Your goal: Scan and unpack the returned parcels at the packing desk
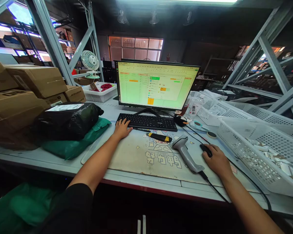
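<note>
Left hand (122, 129): fingers loosely spread, hiding near-left corner of keyboard (151, 122), long axis crosswise before monitor (156, 86). Right hand (217, 160) grasps mouse (206, 150) on mat (136, 159), nose pointing forward-left, rear hidden.

I'm in a warehouse: cartons (42, 83) stacked at ten o'clock, filled shelves (30, 44) beyond them, barcode scanner (187, 155) at one, baskets (243, 156) at two.

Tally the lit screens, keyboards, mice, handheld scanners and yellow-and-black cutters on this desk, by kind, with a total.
Lit screen: 1
Keyboard, left hand on it: 1
Mouse, under right hand: 1
Handheld scanner: 1
Yellow-and-black cutter: 1
Total: 5
</note>
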`<action>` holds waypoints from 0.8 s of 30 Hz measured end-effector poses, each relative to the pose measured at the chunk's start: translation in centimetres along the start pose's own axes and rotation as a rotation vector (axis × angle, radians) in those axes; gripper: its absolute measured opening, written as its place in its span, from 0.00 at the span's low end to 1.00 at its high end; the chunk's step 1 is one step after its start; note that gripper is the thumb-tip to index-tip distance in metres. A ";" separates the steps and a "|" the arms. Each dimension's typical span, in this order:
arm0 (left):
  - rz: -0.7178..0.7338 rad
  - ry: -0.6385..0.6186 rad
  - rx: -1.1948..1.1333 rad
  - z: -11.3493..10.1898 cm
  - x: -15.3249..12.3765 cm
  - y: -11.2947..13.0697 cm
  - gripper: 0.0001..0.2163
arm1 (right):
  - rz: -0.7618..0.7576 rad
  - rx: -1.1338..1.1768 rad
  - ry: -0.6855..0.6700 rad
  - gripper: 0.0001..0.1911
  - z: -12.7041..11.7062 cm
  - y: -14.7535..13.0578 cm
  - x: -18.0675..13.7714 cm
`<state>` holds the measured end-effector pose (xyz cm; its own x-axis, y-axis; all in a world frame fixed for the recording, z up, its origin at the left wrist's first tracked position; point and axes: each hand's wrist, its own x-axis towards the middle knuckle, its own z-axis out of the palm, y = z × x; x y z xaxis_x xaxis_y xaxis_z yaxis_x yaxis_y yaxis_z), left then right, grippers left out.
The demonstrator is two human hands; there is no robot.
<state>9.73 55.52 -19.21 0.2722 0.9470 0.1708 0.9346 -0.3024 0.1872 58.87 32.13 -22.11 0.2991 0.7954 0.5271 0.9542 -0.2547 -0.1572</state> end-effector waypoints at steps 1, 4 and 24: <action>-0.001 -0.001 0.000 0.0 0.0 0.0 0.31 | 0.000 -0.002 0.005 0.25 0.0 0.0 0.0; -0.001 -0.004 0.001 0.0 0.0 0.0 0.31 | 0.008 0.000 0.007 0.25 0.0 0.0 0.0; -0.001 -0.011 0.010 -0.2 -0.1 0.1 0.31 | 0.066 -0.055 -0.039 0.28 -0.9 -1.0 0.0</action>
<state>9.80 55.36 -19.04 0.2737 0.9484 0.1599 0.9371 -0.3004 0.1780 57.91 31.89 -21.24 0.3630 0.7960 0.4843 0.9306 -0.3364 -0.1445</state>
